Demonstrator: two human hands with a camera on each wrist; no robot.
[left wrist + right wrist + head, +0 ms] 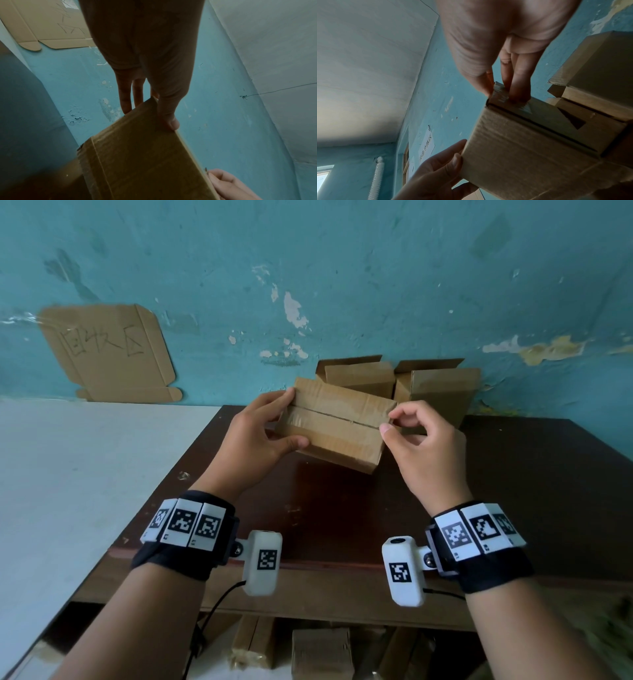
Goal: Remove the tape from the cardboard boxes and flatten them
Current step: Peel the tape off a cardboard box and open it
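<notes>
Cardboard box (337, 422) between both hands' grips

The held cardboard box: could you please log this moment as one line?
left hand: grips box end | right hand: fingers picking tape at opposite end | flattening: not yet

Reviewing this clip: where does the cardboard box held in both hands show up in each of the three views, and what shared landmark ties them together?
Head: the held cardboard box sits at centre, above the dark table, between the left hand and the right hand.
Left wrist: lower centre, below the fingers.
Right wrist: lower right, fingertips at its taped top edge.
Shared landmark: the peeling teal wall, behind the box in all three.
</notes>
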